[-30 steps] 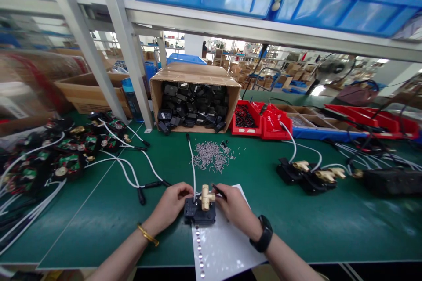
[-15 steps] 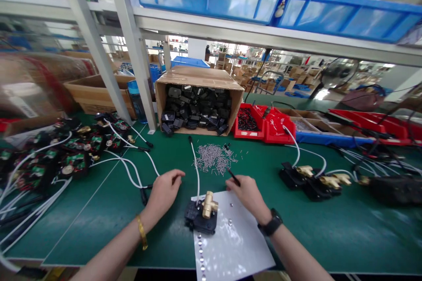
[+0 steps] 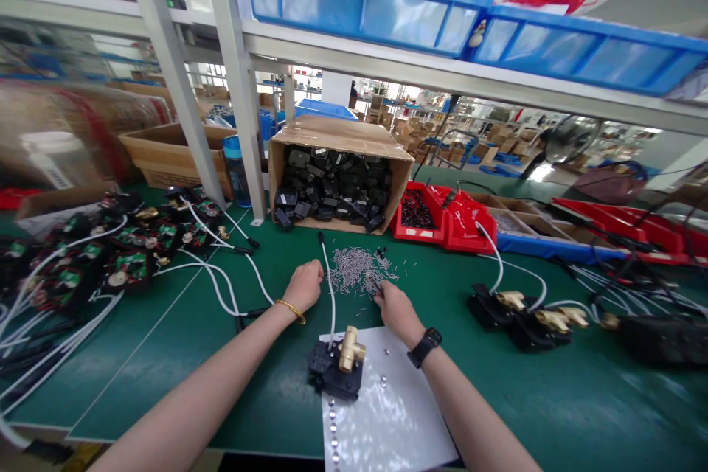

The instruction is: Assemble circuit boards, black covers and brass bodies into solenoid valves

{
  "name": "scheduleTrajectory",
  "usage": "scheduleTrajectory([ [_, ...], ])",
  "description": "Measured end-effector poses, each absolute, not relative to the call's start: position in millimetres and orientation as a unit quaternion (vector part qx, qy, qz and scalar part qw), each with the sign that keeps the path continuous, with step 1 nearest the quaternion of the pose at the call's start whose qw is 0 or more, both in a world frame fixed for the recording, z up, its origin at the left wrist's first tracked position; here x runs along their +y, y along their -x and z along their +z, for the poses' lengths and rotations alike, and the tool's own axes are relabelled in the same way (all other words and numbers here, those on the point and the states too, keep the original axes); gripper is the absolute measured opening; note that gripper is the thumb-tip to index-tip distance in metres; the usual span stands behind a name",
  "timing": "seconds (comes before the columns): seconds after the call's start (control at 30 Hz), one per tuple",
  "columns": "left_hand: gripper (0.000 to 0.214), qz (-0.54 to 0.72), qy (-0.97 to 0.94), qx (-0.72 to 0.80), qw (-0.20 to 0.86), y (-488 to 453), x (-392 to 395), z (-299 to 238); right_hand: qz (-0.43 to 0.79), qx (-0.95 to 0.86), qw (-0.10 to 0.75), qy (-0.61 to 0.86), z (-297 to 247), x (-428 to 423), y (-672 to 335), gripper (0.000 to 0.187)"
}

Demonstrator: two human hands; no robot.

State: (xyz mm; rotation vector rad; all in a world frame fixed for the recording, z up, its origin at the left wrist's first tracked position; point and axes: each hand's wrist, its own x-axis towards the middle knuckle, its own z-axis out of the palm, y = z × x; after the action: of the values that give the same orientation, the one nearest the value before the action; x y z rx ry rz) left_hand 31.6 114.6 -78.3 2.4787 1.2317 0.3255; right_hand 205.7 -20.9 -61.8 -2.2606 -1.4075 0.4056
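Right hand [image 3: 397,311] grips a dark tool [image 3: 378,285], mostly hidden; left hand [image 3: 305,286], inside unseen: can't tell its grip

1. I'm watching the right hand [image 3: 397,308] gripping a slim dark tool [image 3: 377,286] at the edge of a heap of small silvery metal pins [image 3: 352,268].
2. The left hand [image 3: 306,284], fingers curled, is hanging near a white cable [image 3: 330,284].
3. A black plastic housing [image 3: 338,382] bearing a T-shaped brass fitting [image 3: 349,350] is sitting partly on a glossy white sheet [image 3: 409,413].
4. Behind, a brown cardboard box [image 3: 343,131] is holding black plastic parts [image 3: 332,188].
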Motion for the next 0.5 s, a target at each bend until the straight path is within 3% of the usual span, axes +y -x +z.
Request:
scheduleTrajectory([
  [0.2, 0.021, 0.113, -0.898, 0.384, 0.183, -31, 121, -74, 0.173, -0.502, 0.360, 0.767, -48, -89, -173, 0.014],
  [0.33, 0.021, 0.098, -0.902, 0.375, 0.189, -38, 127, -78, 0.190, -0.442, 0.508, 0.714, -68, -136, -133, 0.012],
  [0.5, 0.021, 0.121, -0.895, 0.383, 0.195, -40, 118, -82, 0.109, -0.467, 0.562, 0.674, -81, -146, -102, 0.006],
])
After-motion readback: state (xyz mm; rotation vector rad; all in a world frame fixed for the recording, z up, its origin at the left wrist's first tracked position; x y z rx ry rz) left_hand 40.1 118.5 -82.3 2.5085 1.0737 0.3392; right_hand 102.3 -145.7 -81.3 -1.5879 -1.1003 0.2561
